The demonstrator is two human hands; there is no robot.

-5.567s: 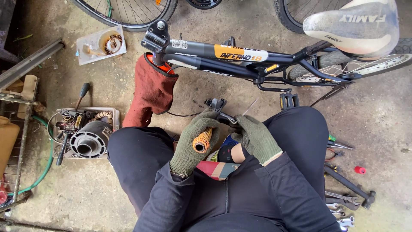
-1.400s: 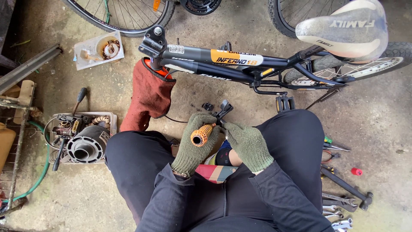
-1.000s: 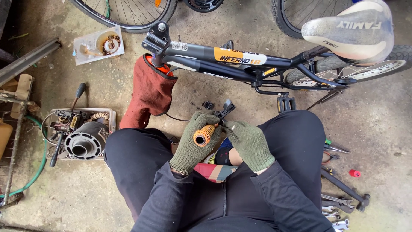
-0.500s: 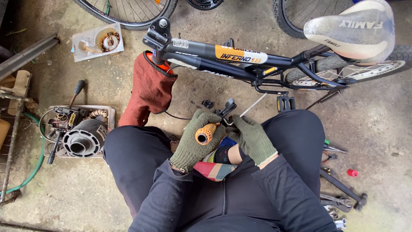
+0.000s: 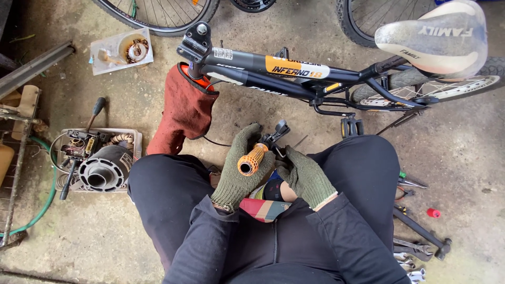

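Both my hands wear green knit gloves. My left hand (image 5: 239,171) is wrapped around an orange handlebar grip (image 5: 251,159) whose open end points up at me. A black brake lever (image 5: 276,134) sticks out beyond the grip's far end. My right hand (image 5: 305,176) rests right beside the grip, its fingers touching the bar near the lever; what they pinch is hidden. A black bicycle frame (image 5: 273,71) with an orange patch lies across the floor just past my knees, with a red-brown glove (image 5: 181,113) draped from its head tube.
A pale saddle (image 5: 434,37) is at the top right, wheels (image 5: 158,13) behind the frame. Left of my knee a tray holds a grey motor housing (image 5: 102,168) and wires. Wrenches and a red cap (image 5: 432,213) lie at right. A green hose (image 5: 42,197) curves at left.
My left hand has kept hold of the orange grip throughout, tilting it slightly. My right hand has shifted a little around the bar by the lever. The camera view moved slightly.
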